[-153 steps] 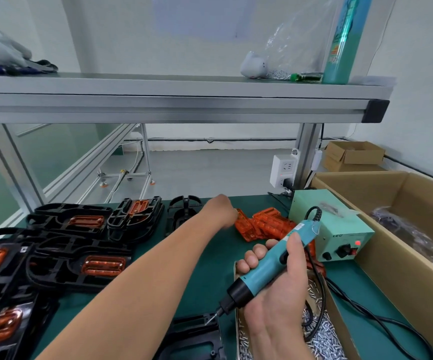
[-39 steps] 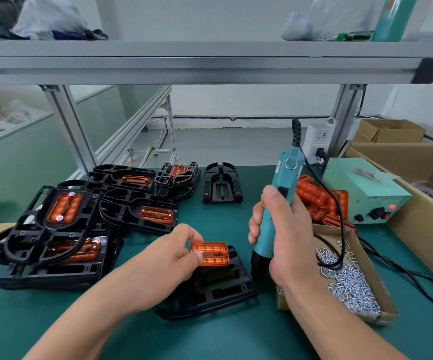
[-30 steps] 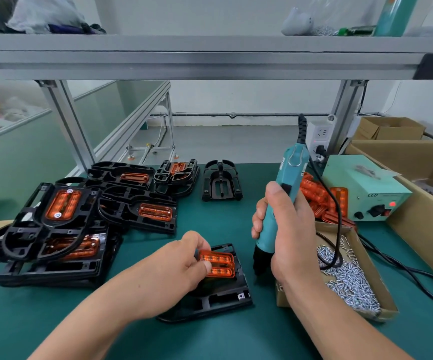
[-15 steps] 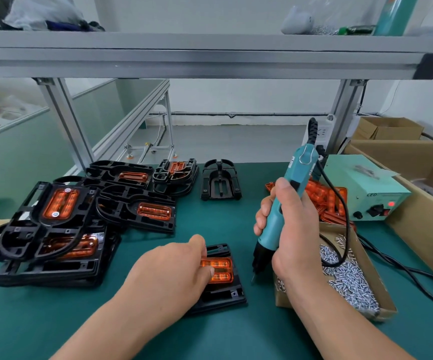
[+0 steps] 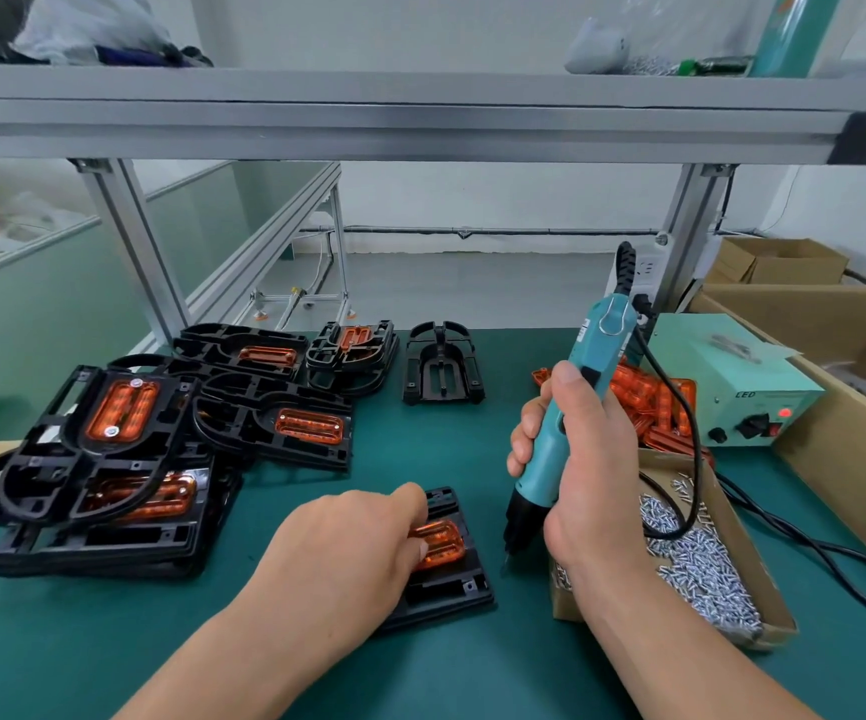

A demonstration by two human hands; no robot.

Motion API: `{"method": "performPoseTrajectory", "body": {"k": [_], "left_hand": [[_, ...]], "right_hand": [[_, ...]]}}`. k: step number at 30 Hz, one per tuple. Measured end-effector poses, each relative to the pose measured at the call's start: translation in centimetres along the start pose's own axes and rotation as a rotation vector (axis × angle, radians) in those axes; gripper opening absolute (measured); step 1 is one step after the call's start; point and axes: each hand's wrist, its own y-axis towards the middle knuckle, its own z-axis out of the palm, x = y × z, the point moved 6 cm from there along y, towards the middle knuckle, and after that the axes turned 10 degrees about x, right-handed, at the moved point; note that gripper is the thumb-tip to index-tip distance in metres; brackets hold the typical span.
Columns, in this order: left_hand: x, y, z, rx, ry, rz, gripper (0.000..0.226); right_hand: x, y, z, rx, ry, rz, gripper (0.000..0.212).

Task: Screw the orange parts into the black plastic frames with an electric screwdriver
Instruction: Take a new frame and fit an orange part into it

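A black plastic frame lies flat on the green mat in front of me. An orange part sits in it, and my left hand presses down on the part's left side, covering most of the frame. My right hand grips a teal electric screwdriver almost upright. Its bit tip hovers just right of the frame, beside the screw box.
A cardboard tray of silver screws lies under my right wrist. Behind it are loose orange parts and a green power supply with a black cable. Stacked frames fill the left; one bare frame lies farther back.
My left hand has set the orange part down into the frame and now presses on it. The frame lies flatter. The screwdriver has tilted right and its tip has come lower.
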Motion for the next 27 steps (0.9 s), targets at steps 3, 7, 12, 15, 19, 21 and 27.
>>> {"method": "performPoseTrajectory", "body": {"k": [3,7,12,15,19,21,27], "left_hand": [[-0.04,0.20,0.16,0.002,0.029,0.013,0.020],[0.04,0.30,0.24,0.018,0.010,0.013,0.024],[0.00,0.47,0.26,0.042,0.021,0.005,0.024],[-0.01,0.51,0.35,0.050,0.034,-0.004,0.024],[0.05,0.59,0.38,0.058,0.022,-0.008,0.024],[0.17,0.66,0.42,0.065,0.024,-0.008,0.023],[0.50,0.81,0.55,0.069,0.010,0.011,0.025]], "right_hand": [[0.00,0.02,-0.02,0.000,-0.004,-0.005,0.035],[0.06,-0.02,0.03,0.000,-0.003,-0.008,0.034],[0.04,0.02,-0.07,-0.005,-0.009,-0.004,0.031],[-0.03,0.02,-0.11,-0.003,-0.008,0.000,0.031],[-0.09,0.03,-0.05,-0.001,-0.009,-0.004,0.034],[-0.09,0.04,-0.01,0.001,-0.009,-0.009,0.037],[-0.11,0.02,-0.07,0.000,-0.005,-0.010,0.039]]}}
